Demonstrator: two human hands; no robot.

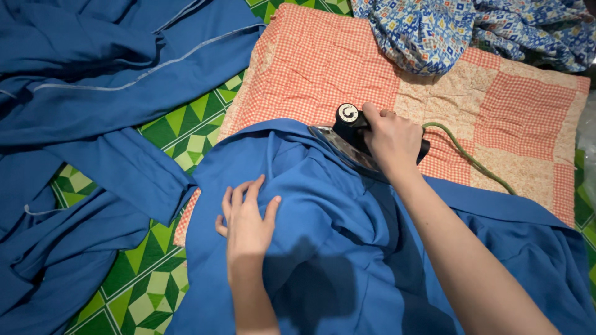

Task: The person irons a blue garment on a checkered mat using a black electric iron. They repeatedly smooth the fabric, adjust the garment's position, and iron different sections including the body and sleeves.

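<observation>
right hand (393,141) gripping iron (351,133), blue garment (323,229)

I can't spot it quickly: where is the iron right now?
Centre of the head view: the iron, gripped by the right hand, rests on the blue garment atop the checked quilt.

Left hand (247,218): flat, palm down, fingers slightly spread and pointing away from the body, thumb out to the right; forearm bare, entering from the lower edge, nearly vertical in the view. Right hand (392,141): closed in a full grip, knuckles up, index finger extended forward along the top. Right forearm bare, running diagonally from lower right. Hands apart, right ahead of left.
</observation>
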